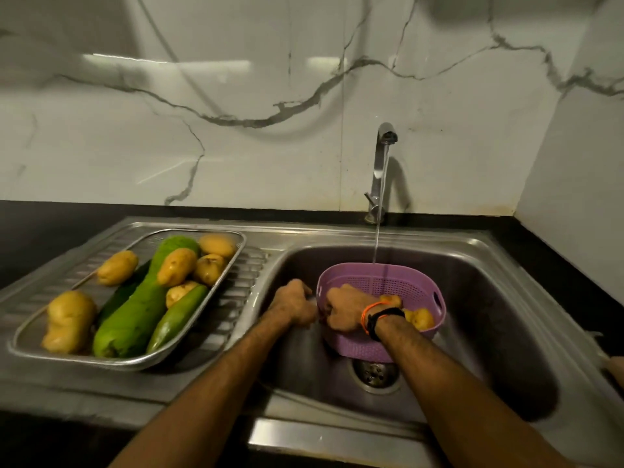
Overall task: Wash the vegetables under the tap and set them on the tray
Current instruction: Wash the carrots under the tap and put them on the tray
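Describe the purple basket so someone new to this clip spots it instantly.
Start at the steel sink bowl under the running tap. The purple basket sits tilted there, gripped by both hands. It is the only plastic, perforated container; the metal tray lies on the drainboard.

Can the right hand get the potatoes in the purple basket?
Probably yes. The right hand is already at the basket rim, the potatoes lie just beside its wrist, and nothing covers them. It seems to be gripping the rim, though, so it must let go first.

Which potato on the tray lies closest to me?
The big knobbly potato at the tray's near-left corner, beside the large green gourd; the other potatoes sit farther back toward the wall.
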A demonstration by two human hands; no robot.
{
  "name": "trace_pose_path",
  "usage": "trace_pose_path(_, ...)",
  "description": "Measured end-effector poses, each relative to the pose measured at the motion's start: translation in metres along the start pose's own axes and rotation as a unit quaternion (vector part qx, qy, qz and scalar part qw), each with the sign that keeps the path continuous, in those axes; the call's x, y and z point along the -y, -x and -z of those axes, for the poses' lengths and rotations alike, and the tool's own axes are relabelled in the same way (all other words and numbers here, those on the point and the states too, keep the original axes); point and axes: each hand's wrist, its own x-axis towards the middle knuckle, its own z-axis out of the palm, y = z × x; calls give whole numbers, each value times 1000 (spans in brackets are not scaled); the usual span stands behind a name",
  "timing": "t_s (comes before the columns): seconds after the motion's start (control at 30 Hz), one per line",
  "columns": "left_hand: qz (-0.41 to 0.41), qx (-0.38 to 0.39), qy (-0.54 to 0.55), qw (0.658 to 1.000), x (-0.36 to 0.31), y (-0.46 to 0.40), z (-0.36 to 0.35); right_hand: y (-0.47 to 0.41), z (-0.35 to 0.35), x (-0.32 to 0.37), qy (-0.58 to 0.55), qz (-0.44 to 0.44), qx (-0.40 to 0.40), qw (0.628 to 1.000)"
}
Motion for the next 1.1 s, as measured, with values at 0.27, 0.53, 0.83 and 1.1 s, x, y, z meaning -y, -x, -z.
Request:
trace_pose_path(0.27,-170,-228,77,956,-41,1,40,2,1,-3,1,2,-10,1000)
trace_pose_path(0.53,-28,41,-126,991,1,-1,-5,1,0,-2,7,7,-7,1000)
trace_pose_path(0.83,-90,-89,-33,991,-18,20,72,4,29,23,-63,27,-121,990)
trace_pose_path(1.1,-94,-189,-20,977,23,57,176,6,72,120,-131,144,-186,963)
